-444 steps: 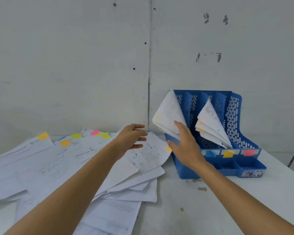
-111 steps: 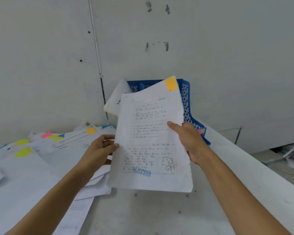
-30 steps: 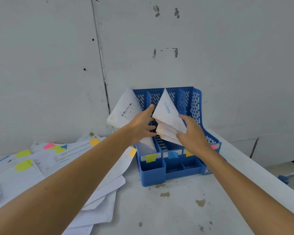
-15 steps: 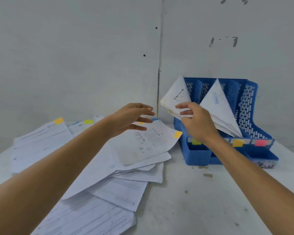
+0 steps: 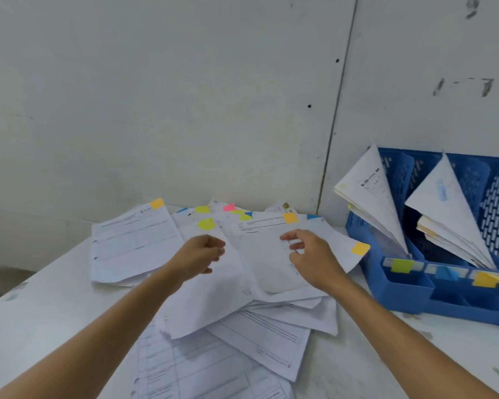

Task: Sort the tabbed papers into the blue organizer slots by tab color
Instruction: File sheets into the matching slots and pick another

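A loose pile of white tabbed papers [image 5: 231, 298] covers the table's middle. The top sheet [image 5: 265, 254] carries an orange tab [image 5: 360, 249] at its right corner. Beside it lies a sheet with a green tab [image 5: 206, 224]. My left hand [image 5: 198, 256] hovers over the green-tabbed sheet with loosely curled fingers, holding nothing. My right hand [image 5: 314, 256] hangs over the top sheet, fingers bent and empty. The blue organizer [image 5: 409, 289] stands at the right, with green [image 5: 401, 265], blue [image 5: 445, 273] and orange [image 5: 486, 279] slot labels. Papers lean in its leftmost slot [image 5: 369, 191] and a slot further right [image 5: 444, 203].
More sheets at the back show pink [image 5: 229, 207], blue [image 5: 313, 216] and orange [image 5: 157, 203] tabs. A grey wall [image 5: 185, 96] runs right behind the table. The table's left edge [image 5: 26, 286] drops away toward the floor.
My right hand has left the papers in the organizer and come left over the pile. My left hand has dropped lower over the pile. The view has swung left.
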